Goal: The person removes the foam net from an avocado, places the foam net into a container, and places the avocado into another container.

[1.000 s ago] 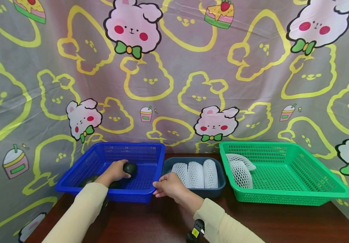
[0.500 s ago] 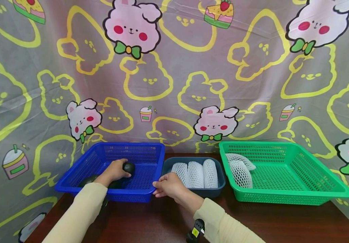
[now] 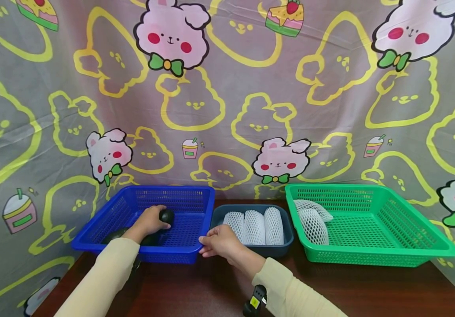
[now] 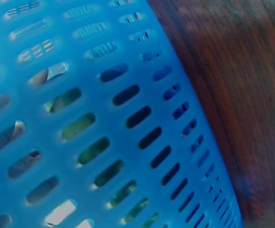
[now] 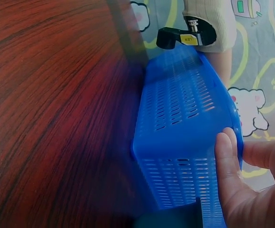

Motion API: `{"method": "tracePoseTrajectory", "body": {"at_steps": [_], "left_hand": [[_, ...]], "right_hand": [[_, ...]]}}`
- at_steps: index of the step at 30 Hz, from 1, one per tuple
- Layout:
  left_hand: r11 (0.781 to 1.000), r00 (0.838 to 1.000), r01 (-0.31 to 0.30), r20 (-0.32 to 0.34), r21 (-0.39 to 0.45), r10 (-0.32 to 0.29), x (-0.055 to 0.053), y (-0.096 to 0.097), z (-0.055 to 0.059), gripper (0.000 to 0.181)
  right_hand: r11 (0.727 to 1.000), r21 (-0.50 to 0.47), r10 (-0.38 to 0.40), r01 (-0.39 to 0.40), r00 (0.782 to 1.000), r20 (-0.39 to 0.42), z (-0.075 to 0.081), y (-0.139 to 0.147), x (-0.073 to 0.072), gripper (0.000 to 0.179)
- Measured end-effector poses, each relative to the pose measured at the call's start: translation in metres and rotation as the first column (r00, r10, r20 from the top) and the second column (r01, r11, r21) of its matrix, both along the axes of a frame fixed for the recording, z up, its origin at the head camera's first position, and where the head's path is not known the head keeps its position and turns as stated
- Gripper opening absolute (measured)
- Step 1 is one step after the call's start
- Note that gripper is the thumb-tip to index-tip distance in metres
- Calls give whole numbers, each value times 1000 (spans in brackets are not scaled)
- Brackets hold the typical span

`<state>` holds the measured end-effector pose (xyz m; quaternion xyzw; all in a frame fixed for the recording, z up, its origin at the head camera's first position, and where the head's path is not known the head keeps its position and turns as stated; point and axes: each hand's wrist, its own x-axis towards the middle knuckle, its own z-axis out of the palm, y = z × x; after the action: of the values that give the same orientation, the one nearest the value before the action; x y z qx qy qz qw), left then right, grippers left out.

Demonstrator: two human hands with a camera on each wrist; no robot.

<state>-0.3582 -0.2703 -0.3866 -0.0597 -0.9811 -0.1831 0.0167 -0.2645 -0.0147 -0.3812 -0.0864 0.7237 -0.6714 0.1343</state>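
Observation:
In the head view my left hand (image 3: 150, 220) reaches into the blue basket (image 3: 189, 249) and grips a dark green, smooth fruit, which looks like an avocado (image 3: 166, 215). More dark fruit (image 3: 116, 235) lies beside and under my left wrist, partly hidden. My right hand (image 3: 221, 242) pinches the basket's near right corner. The right wrist view shows that hand (image 5: 251, 190) with its thumb on one side of the rim and its fingers on the outer wall. In the left wrist view the slotted blue wall (image 4: 128, 114) hides my left hand; green shows through some slots.
A dark blue-grey bin (image 3: 265, 252) with white foam net sleeves (image 3: 255, 227) stands right of the blue basket. Further right, a green basket (image 3: 374, 255) holds foam-netted pieces (image 3: 314, 226) on its left side. A patterned cloth (image 3: 227, 110) hangs behind the brown table (image 3: 184, 288).
My left hand has shifted slightly left with the avocado inside the blue basket. The right hand keeps its place on the basket's corner.

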Motion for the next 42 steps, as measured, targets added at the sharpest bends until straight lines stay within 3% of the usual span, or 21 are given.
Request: {"method": "tracePoseTrajectory", "body": {"at_steps": [16,27,36,42], "left_hand": [[1000,999,8,-37,8,-8,1,-4,1,67],[998,998,18,-65,58,-15,5,-7,5,65],[996,998,21,-59,90,-16,13,-7,11,65],[994,997,18,-71,110,-10,19,-1,17,65]], "right_hand": [[1000,15,-12,12,1000,-16,0,3,-2,16],[999,48,26,-21,995,-91,17,44,-4,27],[980,179,-64,91,986,-151,34,86,-7,40],[961,207,-143,182,972,-187,43,119,-8,36]]}}
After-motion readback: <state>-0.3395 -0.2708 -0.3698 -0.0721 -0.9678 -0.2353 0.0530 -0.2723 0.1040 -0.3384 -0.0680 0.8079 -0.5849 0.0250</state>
